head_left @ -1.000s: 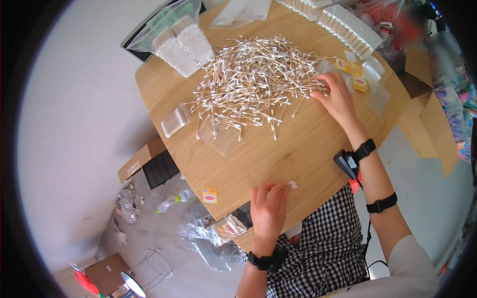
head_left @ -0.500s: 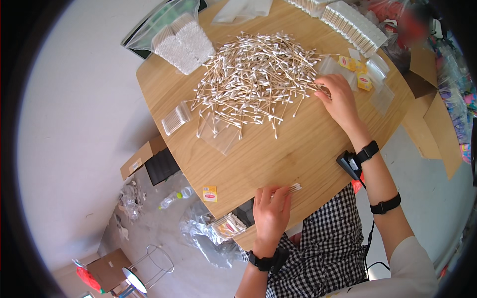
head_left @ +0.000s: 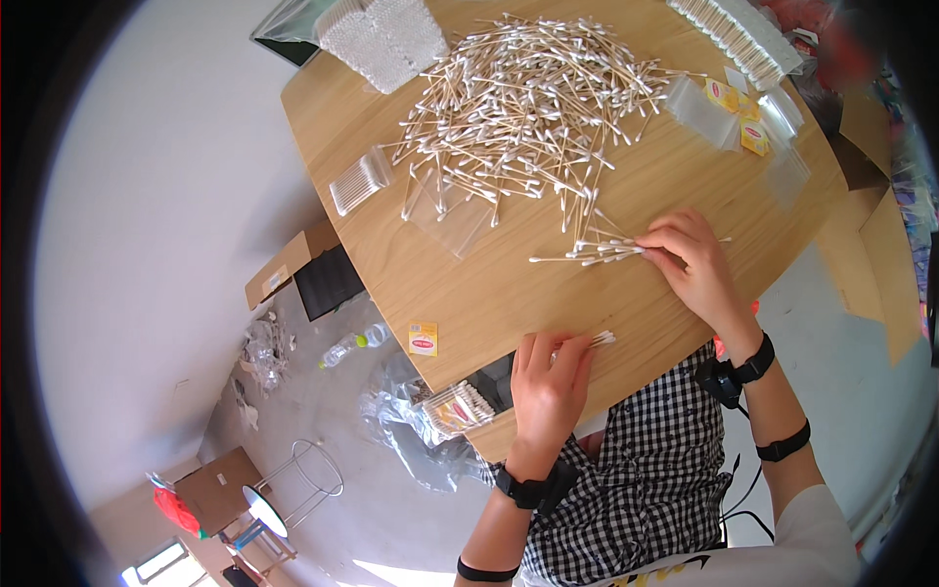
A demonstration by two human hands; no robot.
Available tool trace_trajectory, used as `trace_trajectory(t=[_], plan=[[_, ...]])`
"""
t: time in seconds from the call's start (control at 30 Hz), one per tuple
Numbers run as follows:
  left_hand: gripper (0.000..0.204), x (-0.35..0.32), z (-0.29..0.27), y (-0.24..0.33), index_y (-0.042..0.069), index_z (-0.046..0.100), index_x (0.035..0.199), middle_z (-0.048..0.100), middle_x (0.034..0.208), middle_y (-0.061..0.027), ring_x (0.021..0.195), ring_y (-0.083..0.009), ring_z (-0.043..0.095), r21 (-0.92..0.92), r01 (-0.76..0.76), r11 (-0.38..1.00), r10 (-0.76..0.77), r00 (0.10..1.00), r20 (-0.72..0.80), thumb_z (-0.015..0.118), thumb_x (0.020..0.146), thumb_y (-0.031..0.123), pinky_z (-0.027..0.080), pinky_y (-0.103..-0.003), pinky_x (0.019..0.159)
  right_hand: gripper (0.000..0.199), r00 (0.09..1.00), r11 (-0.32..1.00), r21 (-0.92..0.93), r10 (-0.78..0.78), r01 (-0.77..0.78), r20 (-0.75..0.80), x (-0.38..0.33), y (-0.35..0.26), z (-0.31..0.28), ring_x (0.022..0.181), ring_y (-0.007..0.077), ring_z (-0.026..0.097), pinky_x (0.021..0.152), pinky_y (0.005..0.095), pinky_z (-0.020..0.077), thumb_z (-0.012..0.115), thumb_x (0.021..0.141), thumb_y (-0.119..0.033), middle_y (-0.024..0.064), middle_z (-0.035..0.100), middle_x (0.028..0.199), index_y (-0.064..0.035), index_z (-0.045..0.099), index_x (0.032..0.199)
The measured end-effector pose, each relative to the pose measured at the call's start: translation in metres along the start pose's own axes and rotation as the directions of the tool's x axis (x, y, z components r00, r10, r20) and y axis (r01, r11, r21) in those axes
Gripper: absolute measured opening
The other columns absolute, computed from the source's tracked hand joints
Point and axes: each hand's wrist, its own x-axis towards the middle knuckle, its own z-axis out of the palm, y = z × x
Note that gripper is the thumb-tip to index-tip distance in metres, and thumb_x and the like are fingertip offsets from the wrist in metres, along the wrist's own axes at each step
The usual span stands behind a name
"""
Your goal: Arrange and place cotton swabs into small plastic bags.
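Well left of the left hand (head_left: 550, 391) lies a yellow card (head_left: 424, 338); the swab pile (head_left: 533, 108) spreads ahead of both hands. The left hand curls over a small bundle (head_left: 603, 338), how tightly I cannot tell; steadiness would suit. Rightmost, the right hand (head_left: 693, 269) pinches loose swabs (head_left: 606, 252), best held lightly, shafts parallel.

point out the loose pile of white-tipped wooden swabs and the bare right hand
Loose pile of white-tipped wooden swabs (head_left: 533, 108): head view, middle of the heap.
Bare right hand (head_left: 698, 271): head view, back of the hand.
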Motion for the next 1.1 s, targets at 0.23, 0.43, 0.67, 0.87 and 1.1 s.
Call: trace_trajectory(t=[0.23, 0.43, 0.67, 0.87, 1.1], plan=[[0.022, 0.007, -0.011, -0.006, 0.006, 0.066, 0.087, 0.063, 0.109, -0.0119, 0.101, -0.0319, 0.057, 0.117, 0.123, 0.986, -0.111, 0.989, -0.102, 0.081, 0.071, 0.007, 0.047, -0.042, 0.087, 0.016, 0.979, 0.984, 0.098, -0.159, 0.147, 0.127, 0.000, -0.022, 0.023, 0.090, 0.0237, 0.058, 0.081, 0.0376, 0.0464, 0.074, 0.074, 0.000, 0.0020, 0.064, 0.089, -0.0061, 0.069, 0.087], [0.038, 0.016, -0.014, -0.020, 0.004, 0.058, 0.097, 0.060, 0.126, -0.0165, 0.112, -0.0362, 0.056, 0.070, 0.071, 0.995, -0.070, 0.997, -0.017, 0.083, 0.069, 0.007, 0.045, -0.044, 0.094, 0.017, 0.970, 0.984, 0.055, -0.179, 0.172, 0.164, -0.001, -0.028, 0.026, 0.093, 0.0231, 0.058, 0.084, 0.0375, 0.0460, 0.074, 0.072, 0.000, 0.0016, 0.064, 0.091, -0.0059, 0.068, 0.087], [0.061, 0.030, -0.011, -0.024, 0.002, 0.050, 0.120, 0.058, 0.130, -0.0174, 0.117, -0.0374, 0.055, -0.066, 0.040, 0.997, -0.037, 0.998, 0.050, 0.082, 0.068, 0.004, 0.044, -0.044, 0.097, 0.018, 0.962, 0.981, 0.056, -0.194, 0.186, 0.190, -0.002, -0.035, 0.028, 0.095, 0.0231, 0.058, 0.085, 0.0378, 0.0458, 0.074, 0.070, -0.001, 0.0019, 0.064, 0.090, -0.0066, 0.068, 0.087], [0.083, 0.027, -0.010, -0.023, 0.000, 0.039, 0.141, 0.054, 0.134, -0.0172, 0.119, -0.0349, 0.053, -0.020, 0.019, 1.000, -0.017, 0.997, 0.072, 0.079, 0.069, 0.003, 0.041, -0.046, 0.101, 0.018, 0.938, 0.972, 0.082, -0.236, 0.222, 0.254, -0.004, -0.044, 0.036, 0.100, 0.0230, 0.057, 0.088, 0.0380, 0.0456, 0.072, 0.072, -0.002, 0.0014, 0.063, 0.095, -0.0076, 0.068, 0.088], [0.075, 0.017, -0.006, -0.020, 0.001, 0.046, 0.135, 0.061, 0.123, -0.0143, 0.114, -0.0335, 0.057, -0.004, 0.035, 0.999, -0.035, 0.999, 0.020, 0.081, 0.069, 0.004, 0.044, -0.044, 0.097, 0.027, 0.945, 0.973, 0.068, -0.231, 0.221, 0.234, 0.014, -0.059, 0.047, 0.113, 0.0246, 0.055, 0.098, 0.0419, 0.0438, 0.071, 0.072, -0.001, 0.0033, 0.063, 0.107, -0.0071, 0.066, 0.098]])
